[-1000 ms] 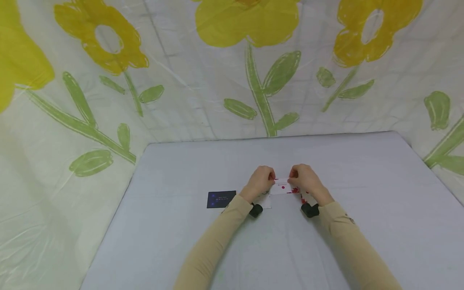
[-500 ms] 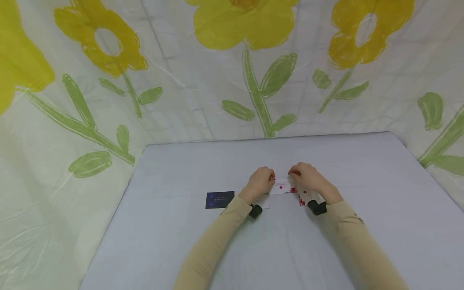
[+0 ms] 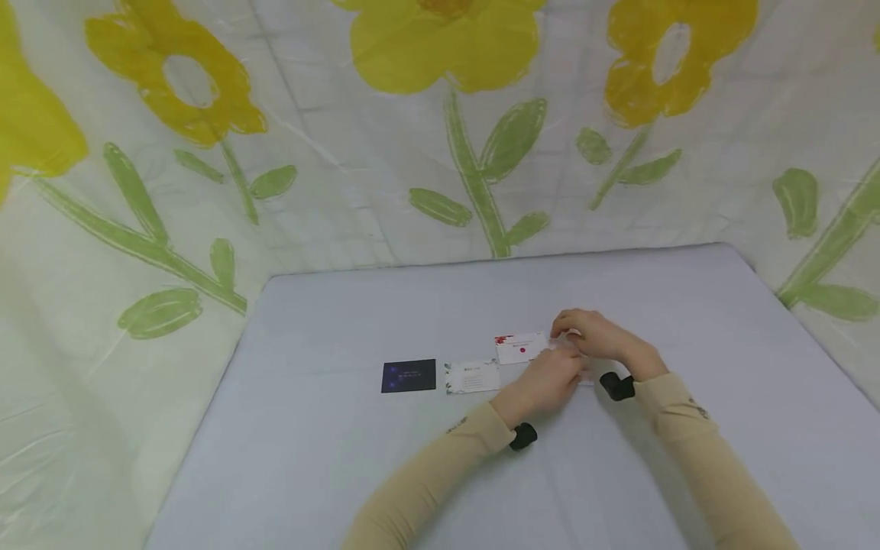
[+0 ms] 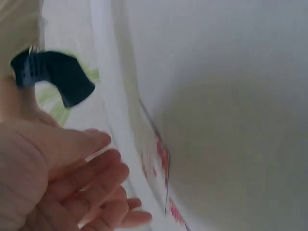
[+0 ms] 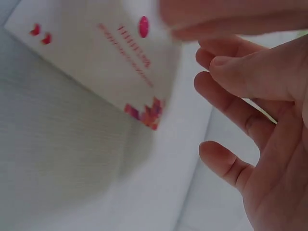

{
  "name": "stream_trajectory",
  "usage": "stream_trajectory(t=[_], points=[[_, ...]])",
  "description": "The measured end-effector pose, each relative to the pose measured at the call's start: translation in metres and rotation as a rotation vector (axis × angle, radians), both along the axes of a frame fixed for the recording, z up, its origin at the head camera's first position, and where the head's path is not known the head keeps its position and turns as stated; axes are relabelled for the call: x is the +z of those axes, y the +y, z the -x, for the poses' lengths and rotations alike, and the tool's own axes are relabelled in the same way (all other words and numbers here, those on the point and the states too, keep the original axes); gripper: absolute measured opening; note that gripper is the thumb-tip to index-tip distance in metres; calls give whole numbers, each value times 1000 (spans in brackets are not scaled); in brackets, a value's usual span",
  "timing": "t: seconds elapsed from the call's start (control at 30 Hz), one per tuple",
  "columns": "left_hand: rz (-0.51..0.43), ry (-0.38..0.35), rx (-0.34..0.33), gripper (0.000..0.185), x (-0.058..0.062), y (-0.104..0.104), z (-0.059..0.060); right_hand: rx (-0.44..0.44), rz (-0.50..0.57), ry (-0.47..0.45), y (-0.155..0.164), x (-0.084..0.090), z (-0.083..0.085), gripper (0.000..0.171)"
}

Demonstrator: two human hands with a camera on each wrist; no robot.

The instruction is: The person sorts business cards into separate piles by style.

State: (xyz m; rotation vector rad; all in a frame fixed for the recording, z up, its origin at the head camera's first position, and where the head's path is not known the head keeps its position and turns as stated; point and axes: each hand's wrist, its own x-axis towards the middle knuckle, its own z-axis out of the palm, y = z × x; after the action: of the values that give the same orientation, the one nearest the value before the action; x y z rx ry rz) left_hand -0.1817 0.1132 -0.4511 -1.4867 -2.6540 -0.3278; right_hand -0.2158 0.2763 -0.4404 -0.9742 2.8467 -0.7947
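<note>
In the head view, a white card with red flowers and a red dot (image 3: 520, 348) lies flat on the table. My left hand (image 3: 546, 380) reaches across just in front of it, mostly covering another pale card (image 3: 587, 378) at its right. Beside that, my right hand (image 3: 596, 336) hovers with loosely bent fingers. Both wrist views show fingers with nothing held between them. A red-patterned card (image 4: 155, 166) lies past the left fingertips in the left wrist view; the right wrist view has a printed card (image 5: 96, 53) left of the right fingers.
Left of the hands lie a white card with green leaves (image 3: 473, 376) and a dark blue card (image 3: 409, 376). All rest on a pale covered table (image 3: 330, 458). A flower-printed curtain (image 3: 385, 168) hangs behind the table's far edge.
My left hand has let go of the red-flowered card and moved right toward my right hand, uncovering the leaf card. My right hand let go earlier and shifted slightly right.
</note>
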Motion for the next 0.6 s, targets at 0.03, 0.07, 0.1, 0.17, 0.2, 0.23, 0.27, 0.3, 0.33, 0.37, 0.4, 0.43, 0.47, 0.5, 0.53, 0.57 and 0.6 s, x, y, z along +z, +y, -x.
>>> stream_trajectory(t=[0.03, 0.07, 0.1, 0.17, 0.2, 0.23, 0.27, 0.3, 0.33, 0.37, 0.4, 0.43, 0.47, 0.5, 0.53, 0.57, 0.6], points=[[29, 22, -27, 17, -2, 3, -3, 8, 0, -6, 0, -2, 0, 29], [61, 44, -44, 18, -4, 6, -6, 13, 0, -10, 1, -4, -1, 30], [88, 56, -51, 19, -5, 8, -9, 21, -5, -4, 2, -5, -2, 30], [124, 64, -55, 23, -8, 9, -11, 23, -23, -12, 2, -8, -2, 30], [137, 66, -53, 24, -9, 9, -12, 23, -29, -16, 2, -9, -3, 29], [148, 71, -53, 26, -10, 9, -12, 15, -38, -26, 2, -10, -3, 29], [154, 75, -54, 26, -10, 8, -12, 10, -45, -25, 3, -11, -3, 29], [155, 78, -54, 26, -11, 8, -12, 5, -52, -24, 3, -11, -4, 29], [154, 79, -55, 26, -12, 7, -12, -4, -57, -27, 4, -11, -4, 30], [152, 84, -55, 25, -12, 7, -11, -8, -59, -22, 4, -11, -4, 30], [145, 80, -50, 24, -13, 6, -11, -13, -62, -17, 5, -12, -5, 30], [136, 72, -43, 23, -14, 6, -10, -19, -66, -13, 5, -12, -5, 29], [121, 61, -33, 22, -14, 6, -9, -26, -69, -9, 6, -12, -6, 29], [104, 43, -16, 20, -15, 5, -9, -40, -73, -9, 6, -12, -6, 27], [82, 20, 7, 18, -15, 5, -8, -53, -78, -10, 7, -12, -7, 26], [65, 10, 35, 16, -16, 5, -8, -64, -85, -10, 8, -12, -8, 25], [43, -8, 67, 14, -16, 5, -7, -76, -92, -10, 9, -12, -9, 25]])
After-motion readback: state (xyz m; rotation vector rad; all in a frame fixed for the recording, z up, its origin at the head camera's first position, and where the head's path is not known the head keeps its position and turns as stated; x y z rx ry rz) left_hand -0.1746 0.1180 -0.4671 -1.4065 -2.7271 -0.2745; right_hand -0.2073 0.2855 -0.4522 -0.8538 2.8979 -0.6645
